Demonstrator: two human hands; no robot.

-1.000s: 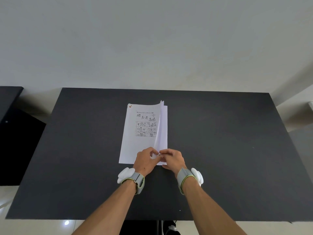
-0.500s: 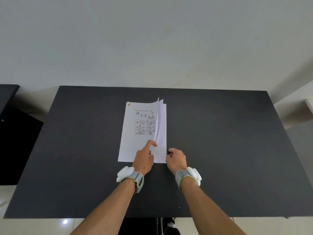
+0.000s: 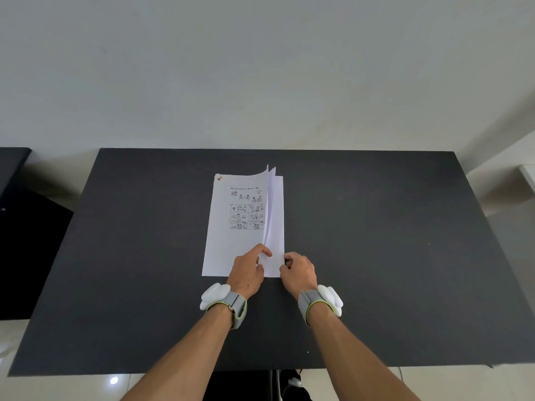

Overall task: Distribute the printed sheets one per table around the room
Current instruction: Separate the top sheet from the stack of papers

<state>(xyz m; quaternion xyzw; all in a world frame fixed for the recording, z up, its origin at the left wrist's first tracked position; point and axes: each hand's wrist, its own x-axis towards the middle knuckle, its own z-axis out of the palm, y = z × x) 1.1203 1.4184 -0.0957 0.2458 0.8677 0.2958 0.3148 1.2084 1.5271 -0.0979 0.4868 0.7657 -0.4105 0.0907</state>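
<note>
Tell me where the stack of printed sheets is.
The stack of printed sheets lies mid-table in the head view, with the left hand and right hand at its near edge.

One stack of printed sheets [image 3: 237,227], two hands, two wristbands, one dark table [image 3: 376,256].

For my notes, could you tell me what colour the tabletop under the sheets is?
The tabletop is dark charcoal grey, matte; the head view shows it.

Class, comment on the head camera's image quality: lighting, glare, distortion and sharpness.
Head view: soft, even light; faint shadows under the lifted white printed sheets; a small glare spot on the glossy floor; wide-angle lens bows the dark grey table edges; print visible but unreadable.
</note>
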